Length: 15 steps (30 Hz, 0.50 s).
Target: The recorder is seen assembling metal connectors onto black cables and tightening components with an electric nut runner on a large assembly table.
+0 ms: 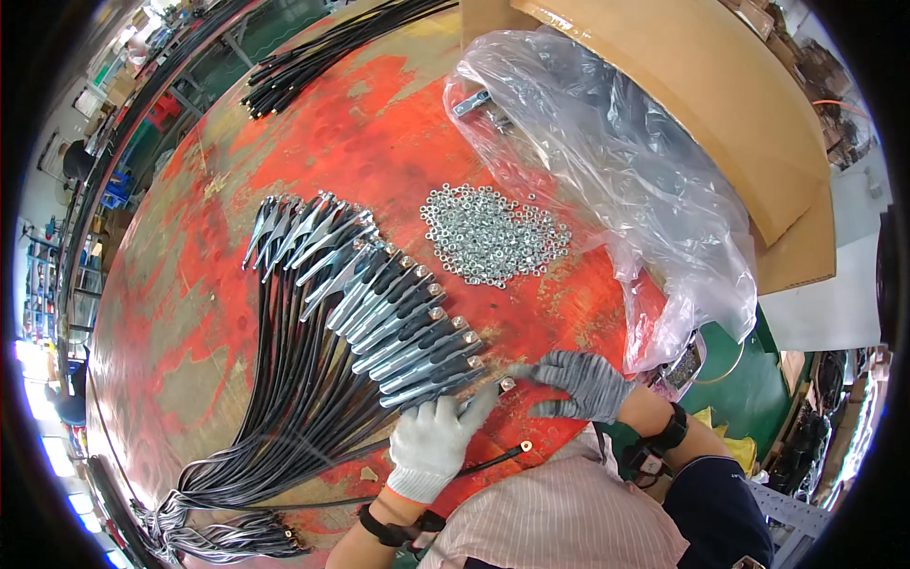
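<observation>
My left hand (436,441), in a white glove, is closed around the handle end of a metal clamp (477,394) at the near end of a row. A bright nut or bolt end (507,384) shows at the clamp's tip. My right hand (580,384), in a grey striped glove, reaches in from the right; its index fingertip is beside that tip, with the thumb held apart below. Several more clamps (398,327) lie side by side, black cables (284,379) running from them. One cable's ring lug (526,446) lies free near my left wrist.
A pile of small nuts (493,235) sits beyond the clamps on the worn red table (370,133). A clear plastic bag (607,142) spills from a cardboard box (701,85) at the far right. Cut black cables (322,57) lie at the far edge; bundled cables (227,536) at near left.
</observation>
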{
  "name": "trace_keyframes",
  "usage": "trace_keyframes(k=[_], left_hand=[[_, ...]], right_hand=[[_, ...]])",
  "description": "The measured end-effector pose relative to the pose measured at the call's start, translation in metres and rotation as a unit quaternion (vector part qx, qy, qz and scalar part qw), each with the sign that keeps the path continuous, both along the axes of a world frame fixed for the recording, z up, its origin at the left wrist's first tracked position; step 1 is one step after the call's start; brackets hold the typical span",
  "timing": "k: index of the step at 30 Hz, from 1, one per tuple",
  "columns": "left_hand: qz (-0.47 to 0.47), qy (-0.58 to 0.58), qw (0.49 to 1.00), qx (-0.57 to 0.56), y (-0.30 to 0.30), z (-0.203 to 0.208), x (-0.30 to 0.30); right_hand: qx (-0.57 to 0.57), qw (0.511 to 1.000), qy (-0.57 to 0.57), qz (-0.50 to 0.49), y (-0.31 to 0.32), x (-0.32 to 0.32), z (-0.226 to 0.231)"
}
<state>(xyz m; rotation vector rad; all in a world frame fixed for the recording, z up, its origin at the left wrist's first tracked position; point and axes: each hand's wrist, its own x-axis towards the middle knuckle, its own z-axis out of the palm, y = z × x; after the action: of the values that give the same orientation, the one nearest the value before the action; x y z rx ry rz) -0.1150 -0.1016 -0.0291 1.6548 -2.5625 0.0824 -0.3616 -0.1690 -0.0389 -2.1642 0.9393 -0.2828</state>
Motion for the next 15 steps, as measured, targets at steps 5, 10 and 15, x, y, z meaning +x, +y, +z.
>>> trace_keyframes(k=[5,10,15], left_hand=[[0.004,0.002,1.0,0.001,-0.001,0.005,-0.005],[-0.009,-0.03,0.987,-0.155,-0.011,0.011,-0.008],[-0.017,0.004,0.992,-0.128,-0.019,0.001,0.003]], right_hand=[[0.139,0.988,-0.055,0.036,-0.002,-0.015,0.003],[-0.244,0.967,0.058,-0.052,-0.039,-0.022,0.052],[-0.247,0.912,0.057,-0.323,-0.068,-0.115,0.094]])
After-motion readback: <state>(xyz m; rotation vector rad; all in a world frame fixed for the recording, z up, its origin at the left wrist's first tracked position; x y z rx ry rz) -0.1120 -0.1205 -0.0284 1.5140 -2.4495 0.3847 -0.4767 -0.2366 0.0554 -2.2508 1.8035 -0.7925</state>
